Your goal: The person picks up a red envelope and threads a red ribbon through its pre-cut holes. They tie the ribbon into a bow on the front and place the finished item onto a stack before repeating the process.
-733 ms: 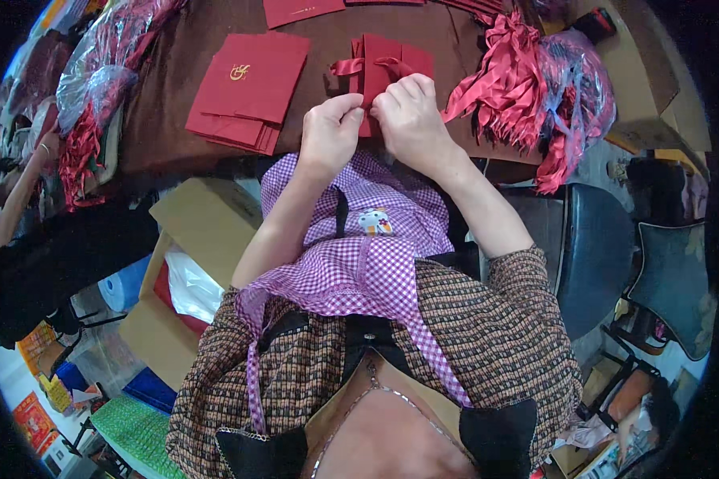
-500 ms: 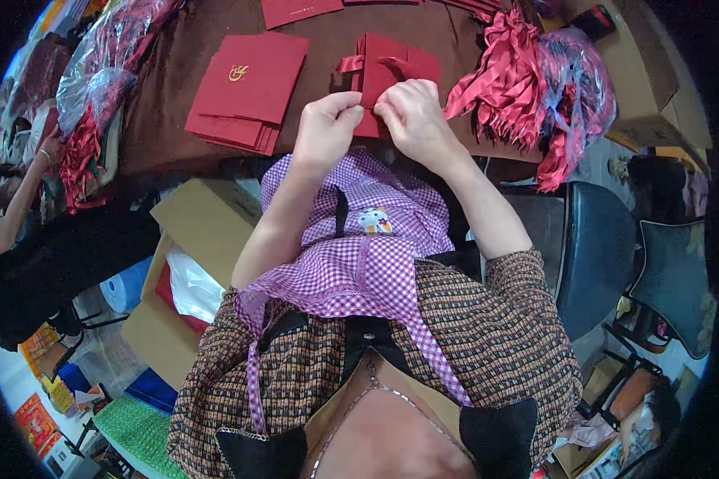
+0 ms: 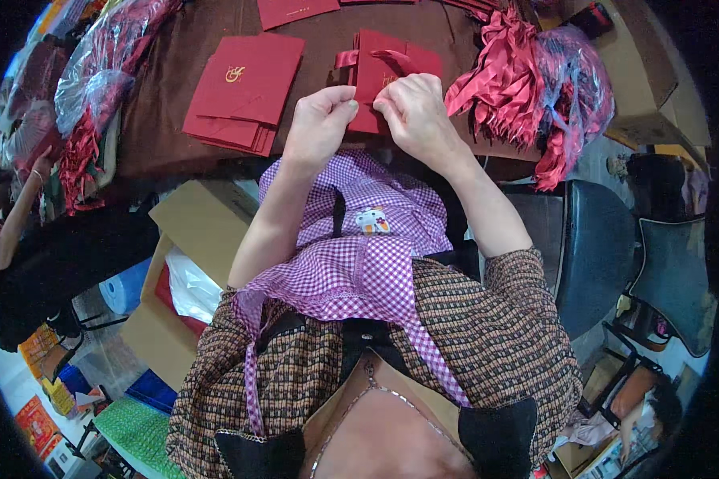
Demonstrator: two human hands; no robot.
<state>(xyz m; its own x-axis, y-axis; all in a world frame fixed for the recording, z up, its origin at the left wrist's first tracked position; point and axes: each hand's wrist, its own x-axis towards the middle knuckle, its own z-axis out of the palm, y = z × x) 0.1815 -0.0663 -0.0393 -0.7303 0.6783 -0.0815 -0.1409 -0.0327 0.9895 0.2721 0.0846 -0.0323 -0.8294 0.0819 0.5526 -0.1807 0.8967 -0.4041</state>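
A red folded card [image 3: 369,96] with a gold emblem lies on the brown-covered table in front of me. A red satin ribbon [image 3: 393,59] crosses its upper part, and a short piece of it sticks out past the left edge. My right hand [image 3: 418,118] is closed over the card's right side, where the ribbon runs into its fingers. Just left of the card, my left hand [image 3: 319,120] is closed with thumb and forefinger pinched together. Whatever it may hold is too small to make out. The two pinches are a small gap apart.
A stack of red cards [image 3: 244,84] lies to the left, with more red cards [image 3: 299,9] at the back. Loose red ribbons [image 3: 499,80] and a plastic bag [image 3: 579,76] are on the right. Below the table stand a cardboard box [image 3: 208,207] and a dark chair [image 3: 595,255]. Another person's arm [image 3: 16,207] shows far left.
My left hand has moved slightly left, away from the card's edge. My right hand has shifted slightly up, and more of the gold emblem shows. At far left, the other person's arm has moved.
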